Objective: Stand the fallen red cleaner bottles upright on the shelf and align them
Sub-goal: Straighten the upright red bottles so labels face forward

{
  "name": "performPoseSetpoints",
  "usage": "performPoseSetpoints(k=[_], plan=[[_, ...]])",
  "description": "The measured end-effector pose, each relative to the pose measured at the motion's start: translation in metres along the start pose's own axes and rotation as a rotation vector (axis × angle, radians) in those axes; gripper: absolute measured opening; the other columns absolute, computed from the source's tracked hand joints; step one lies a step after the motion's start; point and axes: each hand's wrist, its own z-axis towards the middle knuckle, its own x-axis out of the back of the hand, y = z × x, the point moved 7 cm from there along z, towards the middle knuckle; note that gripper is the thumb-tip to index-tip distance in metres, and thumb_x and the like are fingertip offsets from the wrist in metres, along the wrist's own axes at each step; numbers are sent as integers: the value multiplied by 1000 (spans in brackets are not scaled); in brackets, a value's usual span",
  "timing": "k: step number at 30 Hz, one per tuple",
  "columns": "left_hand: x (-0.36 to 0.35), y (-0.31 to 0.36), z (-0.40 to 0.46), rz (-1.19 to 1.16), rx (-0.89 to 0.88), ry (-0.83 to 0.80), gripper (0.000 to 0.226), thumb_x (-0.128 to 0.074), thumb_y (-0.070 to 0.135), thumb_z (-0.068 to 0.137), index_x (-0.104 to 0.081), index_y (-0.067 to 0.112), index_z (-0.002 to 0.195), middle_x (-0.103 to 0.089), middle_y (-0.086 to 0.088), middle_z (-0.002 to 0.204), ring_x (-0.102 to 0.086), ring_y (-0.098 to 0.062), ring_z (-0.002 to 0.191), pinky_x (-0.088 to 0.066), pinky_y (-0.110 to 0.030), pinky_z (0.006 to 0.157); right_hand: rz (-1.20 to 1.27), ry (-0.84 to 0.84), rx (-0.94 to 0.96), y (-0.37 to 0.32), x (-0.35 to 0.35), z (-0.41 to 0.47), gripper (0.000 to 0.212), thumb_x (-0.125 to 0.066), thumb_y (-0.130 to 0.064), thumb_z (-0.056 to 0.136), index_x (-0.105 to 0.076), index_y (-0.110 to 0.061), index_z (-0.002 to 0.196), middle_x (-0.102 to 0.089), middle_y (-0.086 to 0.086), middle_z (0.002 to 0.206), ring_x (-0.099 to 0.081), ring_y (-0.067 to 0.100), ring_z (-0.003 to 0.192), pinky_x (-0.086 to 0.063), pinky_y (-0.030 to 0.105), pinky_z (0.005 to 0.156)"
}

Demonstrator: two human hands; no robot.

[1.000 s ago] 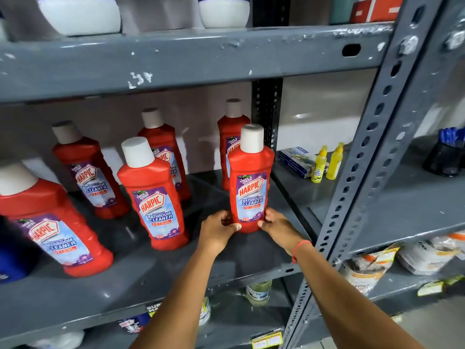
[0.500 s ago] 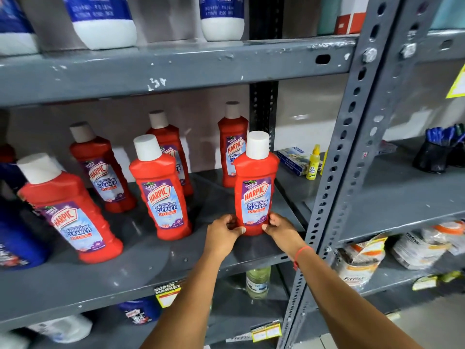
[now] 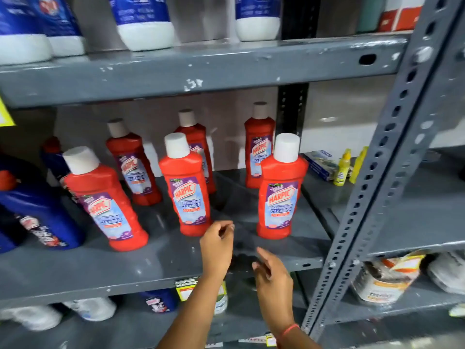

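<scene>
Here, my left hand (image 3: 217, 244) hangs loosely curled and empty just below the middle front Harpic bottle (image 3: 187, 183), while my right hand (image 3: 273, 275) hovers open and empty over the shelf lip (image 3: 100, 280), holding nothing. All six red Harpic bathroom cleaner bottles stand upright on the grey shelf, three in front, three behind; the right front bottle (image 3: 280, 187) sits near the edge beside the steel upright (image 3: 372, 197). The rows look uneven, and a careless nudge while straightening could knock one bottle into its neighbour.
</scene>
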Motion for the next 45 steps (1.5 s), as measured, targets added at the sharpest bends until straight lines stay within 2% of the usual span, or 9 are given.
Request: performPoseSetpoints(k=[5,10,14,19,28,32,40,43,45], plan=[[82,-38,15,-11,70,319,13,-56,1,79,-64,6,88,-69,-16,93,-58,-22,82,-35,-15,74,-1,-155,21,-29,-61,33,39,-60,-8,82,-55,-10,121,-61,8,124,-56,17,115,-40,21,100],[91,-67,59,35,144,14,43,-58,3,80,-49,3,123,-56,-16,128,-53,-27,117,-39,-37,103,-31,-350,-52,-40,-115,80,52,-65,-10,79,-46,-5,128,-53,14,133,-49,22,123,-34,26,105],[78,-63,79,107,64,-227,34,-59,3,79,-58,5,113,-62,-15,120,-57,-28,113,-43,-38,99,66,-444,-85,-37,-135,91,37,-63,3,75,-58,-1,111,-61,19,120,-57,22,103,-43,48,101],[75,-61,76,124,26,-277,28,-61,8,79,-63,7,106,-67,-13,112,-60,-19,100,-42,-26,87,193,-425,-124,-32,-133,84,37,-58,13,75,-58,3,111,-60,9,109,-54,18,98,-52,9,71],[85,-60,43,140,-7,-275,31,-63,13,78,-62,8,109,-68,-14,112,-63,-25,100,-47,-31,87,176,-457,-114,-37,-113,54,37,-59,10,76,-57,1,112,-59,11,112,-55,19,101,-47,31,91],[86,-62,33,151,-4,-267,32,-62,16,79,-61,10,110,-68,-11,113,-62,-24,101,-45,-28,85,196,-465,-153,-35,-107,45,37,-59,9,77,-55,3,113,-59,11,112,-57,20,100,-52,11,77],[92,-58,30,123,-4,-261,30,-60,15,81,-61,6,109,-67,-13,113,-62,-23,98,-44,-26,82,31,-274,-128,-36,-94,38,37,-63,4,76,-58,2,113,-63,12,113,-58,18,99,-44,29,96],[116,-63,25,26,-1,-177,20,-60,14,80,-66,9,99,-71,-10,101,-62,-15,85,-45,-21,78,-96,128,-59,-36,-65,14,17,-63,-3,76,-65,-15,88,-68,0,83,-63,17,81,-42,7,72],[144,-78,20,-32,18,-74,10,-58,14,80,-67,18,83,-72,-7,88,-61,-14,77,-44,-21,71,-180,135,17,-42,-71,-9,18,-62,-4,75,-62,-22,75,-66,-3,72,-62,18,72,-44,17,67]])
